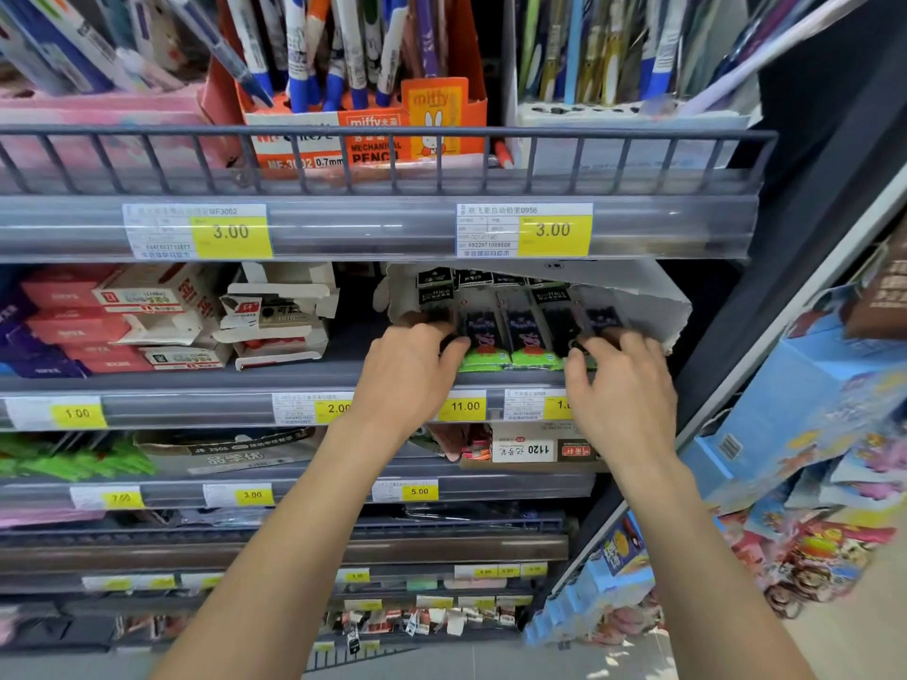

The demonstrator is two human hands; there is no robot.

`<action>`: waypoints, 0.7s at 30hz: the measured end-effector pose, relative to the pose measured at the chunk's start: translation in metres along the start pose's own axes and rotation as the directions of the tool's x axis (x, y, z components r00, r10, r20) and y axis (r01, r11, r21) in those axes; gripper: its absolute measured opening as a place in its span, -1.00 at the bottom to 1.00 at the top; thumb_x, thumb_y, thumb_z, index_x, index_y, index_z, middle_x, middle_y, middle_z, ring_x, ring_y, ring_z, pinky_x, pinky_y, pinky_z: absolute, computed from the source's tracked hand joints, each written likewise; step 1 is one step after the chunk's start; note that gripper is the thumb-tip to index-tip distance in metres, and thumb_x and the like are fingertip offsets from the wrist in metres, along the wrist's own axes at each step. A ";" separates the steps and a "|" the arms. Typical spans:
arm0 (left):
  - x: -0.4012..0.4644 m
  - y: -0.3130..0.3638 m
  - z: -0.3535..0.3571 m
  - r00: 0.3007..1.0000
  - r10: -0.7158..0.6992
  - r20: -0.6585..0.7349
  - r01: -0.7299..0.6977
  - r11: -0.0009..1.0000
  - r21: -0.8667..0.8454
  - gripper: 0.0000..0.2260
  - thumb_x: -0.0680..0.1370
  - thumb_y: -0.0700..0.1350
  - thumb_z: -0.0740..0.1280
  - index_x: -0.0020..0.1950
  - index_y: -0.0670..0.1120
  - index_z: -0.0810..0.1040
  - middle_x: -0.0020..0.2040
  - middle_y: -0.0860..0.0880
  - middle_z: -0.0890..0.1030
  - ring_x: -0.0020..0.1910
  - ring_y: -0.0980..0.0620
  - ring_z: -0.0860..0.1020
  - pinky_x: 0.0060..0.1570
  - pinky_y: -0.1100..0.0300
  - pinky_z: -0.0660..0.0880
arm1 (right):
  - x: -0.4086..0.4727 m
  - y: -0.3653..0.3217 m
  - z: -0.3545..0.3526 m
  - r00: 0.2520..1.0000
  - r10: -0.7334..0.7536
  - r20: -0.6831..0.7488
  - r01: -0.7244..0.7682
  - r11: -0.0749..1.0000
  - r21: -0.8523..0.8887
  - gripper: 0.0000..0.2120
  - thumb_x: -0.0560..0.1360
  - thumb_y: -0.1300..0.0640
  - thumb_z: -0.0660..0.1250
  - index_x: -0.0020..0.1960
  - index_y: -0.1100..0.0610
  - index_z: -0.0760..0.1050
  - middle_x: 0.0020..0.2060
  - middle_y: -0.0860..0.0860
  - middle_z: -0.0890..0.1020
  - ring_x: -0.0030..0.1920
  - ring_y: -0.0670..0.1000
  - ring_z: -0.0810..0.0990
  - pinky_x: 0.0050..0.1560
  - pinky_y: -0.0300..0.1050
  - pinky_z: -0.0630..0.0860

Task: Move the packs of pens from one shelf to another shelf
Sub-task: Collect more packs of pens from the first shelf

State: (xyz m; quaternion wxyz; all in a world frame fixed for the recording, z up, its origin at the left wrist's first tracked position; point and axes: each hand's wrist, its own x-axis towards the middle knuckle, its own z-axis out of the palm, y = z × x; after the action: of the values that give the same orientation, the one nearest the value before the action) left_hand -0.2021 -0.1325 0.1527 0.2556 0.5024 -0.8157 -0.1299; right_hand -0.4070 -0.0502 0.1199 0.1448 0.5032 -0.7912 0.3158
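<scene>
Several dark packs of pens (510, 331) with a pink cartoon pig and green bottoms lie side by side in a torn white cardboard box (643, 296) on the second shelf, right side. My left hand (410, 370) grips the left end of the row, fingers curled over the leftmost pack. My right hand (621, 380) grips the right end, fingers curled on the rightmost packs. The packs' upper ends are tucked under the shelf above.
The upper shelf has a wire rail (387, 135) and an orange mechanical-pencil display (373, 125). Red and white boxes (147, 321) fill the second shelf's left. More stocked shelves with yellow price tags lie below. Blue toy boxes (810, 395) hang at the right.
</scene>
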 end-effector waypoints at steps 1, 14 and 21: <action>-0.001 0.000 0.000 1.000 0.012 -0.001 -0.012 1.000 -0.006 -0.70 0.72 0.06 0.26 0.24 -0.05 0.71 0.03 -0.19 0.73 0.07 -0.32 0.62 0.07 -0.08 0.56 | 0.000 0.001 0.000 1.000 -0.012 0.007 0.012 1.000 0.007 -0.74 0.60 0.12 0.31 0.10 0.25 0.69 0.01 0.28 0.62 0.06 0.31 0.51 0.11 0.15 0.47; -0.130 -0.085 -0.004 0.843 -0.045 -0.536 0.003 0.997 -0.080 -0.86 0.65 -0.25 0.33 0.09 -0.26 0.67 0.06 -0.15 0.63 0.04 -0.06 0.60 0.11 0.28 0.51 | -0.099 -0.091 0.022 0.925 -0.343 -0.165 0.373 0.733 0.569 -0.81 0.57 0.25 0.32 0.06 0.27 0.68 -0.04 0.08 0.61 0.02 0.08 0.53 0.09 -0.09 0.47; -0.216 -0.207 -0.034 0.799 -0.383 -0.464 0.367 0.921 -0.128 -0.86 0.67 -0.21 0.35 0.16 -0.19 0.67 0.10 -0.09 0.61 0.07 -0.05 0.56 -0.03 0.35 0.50 | -0.178 -0.198 0.079 0.856 -0.512 0.068 0.333 0.647 0.686 -0.84 0.55 0.24 0.34 0.05 0.22 0.67 -0.03 0.07 0.60 0.02 0.11 0.55 0.07 -0.02 0.51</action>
State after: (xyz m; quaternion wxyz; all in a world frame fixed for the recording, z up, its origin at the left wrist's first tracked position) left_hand 0.0510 -0.0347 0.0224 0.4266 0.6660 -0.6088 -0.0619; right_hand -0.1441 -0.0342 0.0325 -0.0726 0.7293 -0.5011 0.4601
